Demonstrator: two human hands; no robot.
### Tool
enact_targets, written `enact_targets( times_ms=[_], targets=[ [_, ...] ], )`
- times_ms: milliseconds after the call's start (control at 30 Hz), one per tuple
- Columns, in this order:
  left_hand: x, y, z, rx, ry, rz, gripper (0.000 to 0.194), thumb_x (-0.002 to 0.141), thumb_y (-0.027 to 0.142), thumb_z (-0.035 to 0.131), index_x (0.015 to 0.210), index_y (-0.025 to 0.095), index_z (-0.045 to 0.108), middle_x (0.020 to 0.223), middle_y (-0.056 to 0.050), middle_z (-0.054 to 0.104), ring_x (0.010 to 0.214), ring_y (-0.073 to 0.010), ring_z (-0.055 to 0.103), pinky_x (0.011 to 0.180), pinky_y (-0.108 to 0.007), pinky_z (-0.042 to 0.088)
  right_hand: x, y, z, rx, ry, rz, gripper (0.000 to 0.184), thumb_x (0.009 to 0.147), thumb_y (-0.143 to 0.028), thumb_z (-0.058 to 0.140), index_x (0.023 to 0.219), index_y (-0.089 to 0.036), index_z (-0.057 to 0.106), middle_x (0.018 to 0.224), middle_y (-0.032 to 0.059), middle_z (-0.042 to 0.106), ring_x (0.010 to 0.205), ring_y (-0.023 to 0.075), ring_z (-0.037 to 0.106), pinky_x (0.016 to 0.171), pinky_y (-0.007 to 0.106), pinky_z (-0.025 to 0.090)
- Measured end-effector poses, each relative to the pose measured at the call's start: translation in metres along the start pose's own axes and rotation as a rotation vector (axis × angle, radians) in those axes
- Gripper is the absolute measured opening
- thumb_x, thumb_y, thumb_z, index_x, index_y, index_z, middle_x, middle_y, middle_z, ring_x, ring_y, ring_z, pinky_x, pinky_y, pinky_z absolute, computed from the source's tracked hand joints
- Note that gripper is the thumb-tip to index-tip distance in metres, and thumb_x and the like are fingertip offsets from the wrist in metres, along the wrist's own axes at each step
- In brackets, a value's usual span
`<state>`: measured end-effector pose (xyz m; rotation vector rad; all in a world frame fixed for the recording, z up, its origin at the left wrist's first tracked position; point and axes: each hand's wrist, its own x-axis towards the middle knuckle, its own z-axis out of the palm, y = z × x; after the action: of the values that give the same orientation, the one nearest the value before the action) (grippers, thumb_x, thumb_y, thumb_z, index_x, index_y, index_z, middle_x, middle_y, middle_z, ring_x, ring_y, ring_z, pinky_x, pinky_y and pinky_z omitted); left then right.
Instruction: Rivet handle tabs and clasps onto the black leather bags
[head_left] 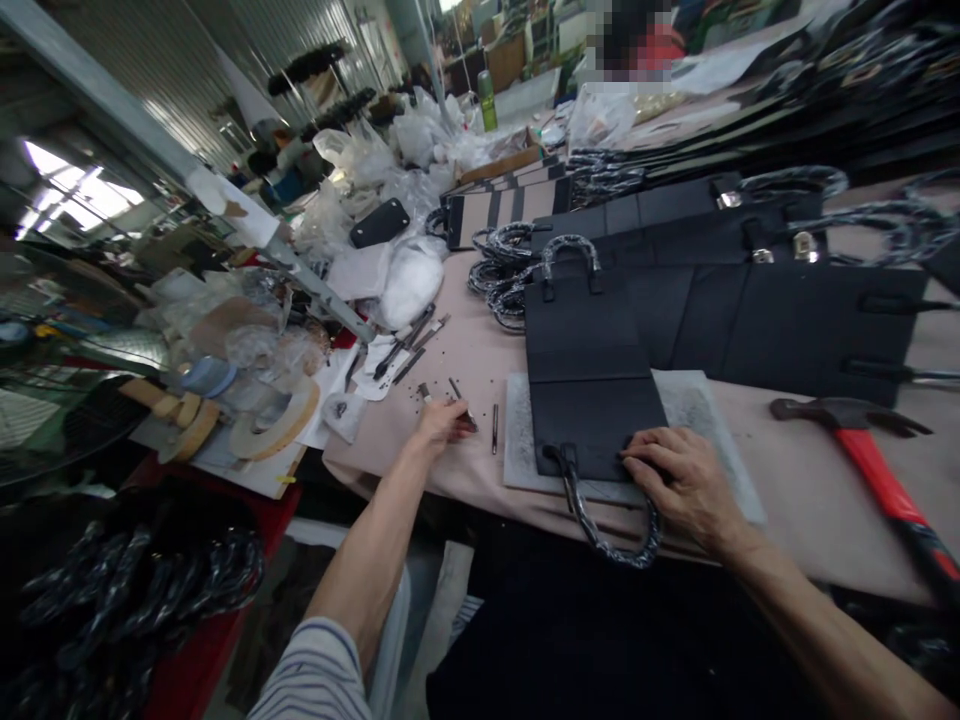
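Note:
My left hand (442,422) is closed around a slim metal rod (471,420), low over the table's front edge. A second metal rod (494,430) lies just right of it. My right hand (684,482) rests on the lower corner of a black bag panel (592,350), its fingers pinched at one end of a plastic-wrapped handle (611,550). The handle's loop hangs toward me, and its other end lies on the panel at the left. Under the panel is a grey slab (709,410). Another wrapped handle (571,245) is at the panel's far end.
A red-handled claw hammer (862,450) lies at the right. More black panels (780,320) with handles are stacked behind. Small tools (412,345), tiny dark bits and clear plastic bags (412,280) are at the left, beside tape rolls (274,425). A metal post (225,205) stands there.

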<state>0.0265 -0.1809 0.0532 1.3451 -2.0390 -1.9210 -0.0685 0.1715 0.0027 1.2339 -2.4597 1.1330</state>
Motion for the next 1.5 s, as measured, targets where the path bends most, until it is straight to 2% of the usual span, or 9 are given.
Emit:
enact_targets(
  times_ms=[67,233,400,500,667,867,1067,1267,1500],
  targets=[
    [-0.016,-0.003,-0.003,-0.151,-0.075,0.052,0.031,0.084,0.037,0.080,0.078,0.014,0.061,0.068,-0.005,0.071,0.056,-0.0145,0.069,0.047,-0.019,0.049,0.000,0.001,0.001,-0.002,0.005,0.000,0.024,0.098,-0.036,0.057,0.086,-0.025,0.074,0.096,0.0056,0.072,0.089,0.0247,0.063,0.084,0.044,0.044],
    [-0.049,-0.007,-0.003,-0.548,-0.345,0.247,0.052,0.067,0.050,0.094,0.086,0.014,0.062,0.078,-0.006,0.074,0.062,-0.0171,0.071,0.049,-0.021,0.052,0.000,0.004,0.002,0.019,0.009,-0.026,0.024,0.098,-0.036,0.057,0.085,-0.025,0.074,0.095,0.0061,0.072,0.087,0.0240,0.061,0.080,0.043,0.044],
    [-0.072,0.006,0.006,-0.665,-0.455,0.359,0.054,0.068,0.047,0.096,0.100,0.018,0.064,0.076,0.001,0.071,0.066,-0.0168,0.071,0.065,-0.028,0.059,-0.001,0.005,0.003,0.021,0.015,-0.019,0.024,0.098,-0.036,0.057,0.085,-0.025,0.074,0.095,0.0051,0.072,0.086,0.0236,0.061,0.080,0.043,0.044],
    [-0.082,0.017,0.012,-0.646,-0.504,0.375,0.056,0.065,0.046,0.098,0.102,0.019,0.065,0.078,0.000,0.071,0.071,-0.0208,0.074,0.074,-0.037,0.062,-0.001,0.004,0.003,0.023,0.017,-0.018,0.024,0.098,-0.037,0.057,0.085,-0.025,0.074,0.095,0.0053,0.072,0.087,0.0237,0.061,0.081,0.043,0.045],
    [-0.086,0.025,0.018,-0.651,-0.506,0.375,0.058,0.063,0.047,0.099,0.101,0.020,0.065,0.080,0.000,0.072,0.075,-0.0242,0.075,0.073,-0.039,0.062,0.000,0.003,0.002,0.022,0.004,-0.006,0.024,0.098,-0.037,0.057,0.085,-0.025,0.074,0.095,0.0059,0.072,0.087,0.0240,0.062,0.082,0.043,0.045],
    [-0.083,0.017,0.025,-0.655,-0.475,0.358,0.060,0.062,0.046,0.099,0.102,0.019,0.065,0.080,0.000,0.073,0.077,-0.0254,0.077,0.078,-0.042,0.063,-0.001,0.002,0.001,0.013,-0.003,0.001,0.024,0.098,-0.036,0.058,0.085,-0.024,0.074,0.095,0.0060,0.072,0.088,0.0241,0.062,0.082,0.043,0.045],
    [-0.078,0.008,0.028,-0.708,-0.489,0.372,0.052,0.067,0.041,0.098,0.102,0.019,0.066,0.083,0.000,0.075,0.077,-0.0213,0.078,0.076,-0.032,0.063,0.000,0.001,0.000,0.030,0.005,-0.008,0.024,0.098,-0.037,0.058,0.085,-0.024,0.074,0.093,0.0060,0.071,0.086,0.0240,0.061,0.081,0.044,0.044],
    [-0.072,-0.001,0.030,-0.727,-0.473,0.362,0.056,0.067,0.039,0.098,0.110,0.020,0.067,0.085,0.000,0.076,0.079,-0.0214,0.078,0.076,-0.032,0.062,-0.001,0.002,0.000,0.028,-0.014,-0.007,0.023,0.098,-0.036,0.057,0.087,-0.025,0.075,0.095,0.0058,0.072,0.086,0.0239,0.062,0.080,0.043,0.045],
    [-0.074,-0.006,0.025,-0.749,-0.490,0.337,0.050,0.065,0.036,0.099,0.100,0.018,0.069,0.082,-0.002,0.076,0.078,-0.0213,0.078,0.073,-0.030,0.062,0.000,0.001,-0.001,0.017,0.003,-0.020,0.020,0.097,-0.035,0.059,0.087,-0.025,0.074,0.095,0.0057,0.072,0.087,0.0247,0.063,0.081,0.044,0.047]
  ],
)
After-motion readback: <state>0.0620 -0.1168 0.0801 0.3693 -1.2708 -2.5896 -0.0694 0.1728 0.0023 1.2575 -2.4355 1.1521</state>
